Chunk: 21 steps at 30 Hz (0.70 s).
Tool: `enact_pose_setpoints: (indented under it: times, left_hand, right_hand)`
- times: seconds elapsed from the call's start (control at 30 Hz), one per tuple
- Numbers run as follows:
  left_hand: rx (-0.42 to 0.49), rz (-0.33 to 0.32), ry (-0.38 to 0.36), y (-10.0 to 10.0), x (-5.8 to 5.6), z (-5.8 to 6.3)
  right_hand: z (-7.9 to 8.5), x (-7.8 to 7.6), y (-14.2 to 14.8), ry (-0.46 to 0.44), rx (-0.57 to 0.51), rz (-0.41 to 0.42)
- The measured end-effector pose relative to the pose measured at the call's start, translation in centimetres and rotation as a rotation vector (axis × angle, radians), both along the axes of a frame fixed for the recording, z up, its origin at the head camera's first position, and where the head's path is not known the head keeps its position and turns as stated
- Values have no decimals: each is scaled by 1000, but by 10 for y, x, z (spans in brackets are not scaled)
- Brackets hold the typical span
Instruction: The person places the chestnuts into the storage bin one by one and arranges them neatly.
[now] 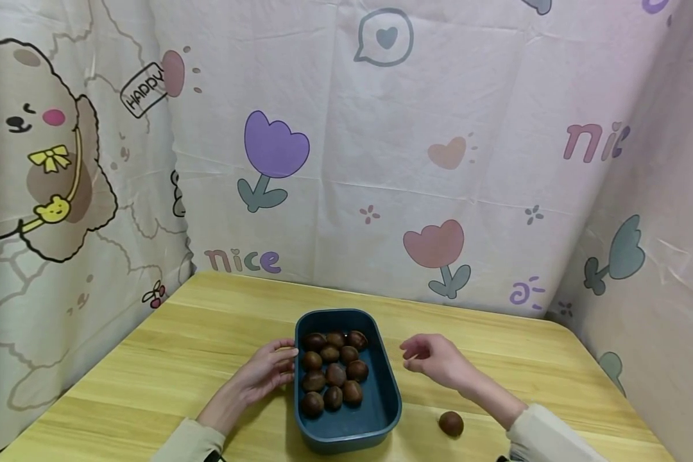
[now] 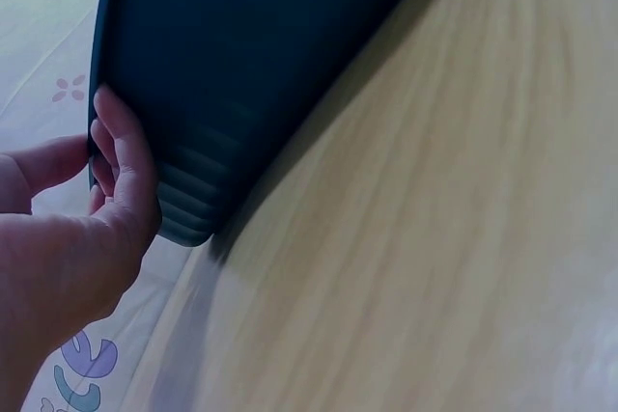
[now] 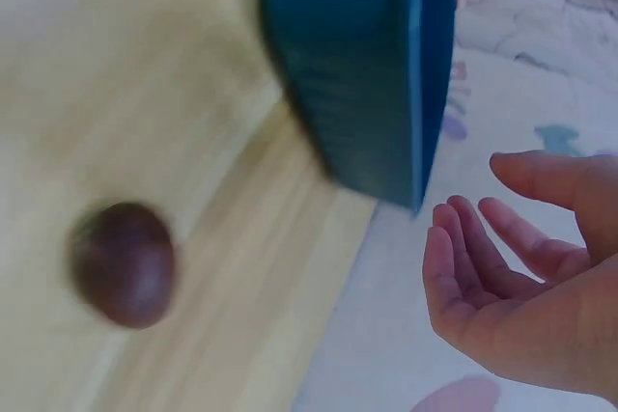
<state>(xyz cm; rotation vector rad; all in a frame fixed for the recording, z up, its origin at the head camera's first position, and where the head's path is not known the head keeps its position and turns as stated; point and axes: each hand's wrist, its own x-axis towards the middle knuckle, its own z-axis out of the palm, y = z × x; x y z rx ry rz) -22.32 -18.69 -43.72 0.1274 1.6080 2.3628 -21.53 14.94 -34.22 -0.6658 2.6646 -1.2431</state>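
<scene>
A dark blue oblong bin [image 1: 375, 420] stands on the table with several brown chestnuts [image 1: 335, 375] inside, mostly towards its far and left parts. At the bin's left side, my left hand [image 1: 268, 369] rests its relaxed fingers by the outer wall. The left wrist view shows the thumb at the rim and the fingertips [image 2: 108, 103] beside the outer wall. To the right of the bin, my right hand [image 1: 439, 362] hovers with loosely bent fingers and nothing in them. One loose chestnut [image 1: 452, 424] lies on the table nearer to me, below the right wrist.
The wood-grain table [image 1: 237, 308] is bounded at the back and sides by a printed cloth [image 1: 346, 160] with flowers and cartoon figures. The bin's near end [image 1: 346, 443] is close to the bottom of the head view.
</scene>
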Motion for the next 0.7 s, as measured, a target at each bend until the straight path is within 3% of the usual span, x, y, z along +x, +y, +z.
enact_pose_setpoints:
  times: [0.33,0.7]
  left_hand:
    - [-1,-3,-4,-1,0,0]
    - [7,-13,-1,-1,-1,-1]
  right_hand:
    - [-43,8,50,-148,-66,-31]
    - [-72,2,101,-374,-139,198]
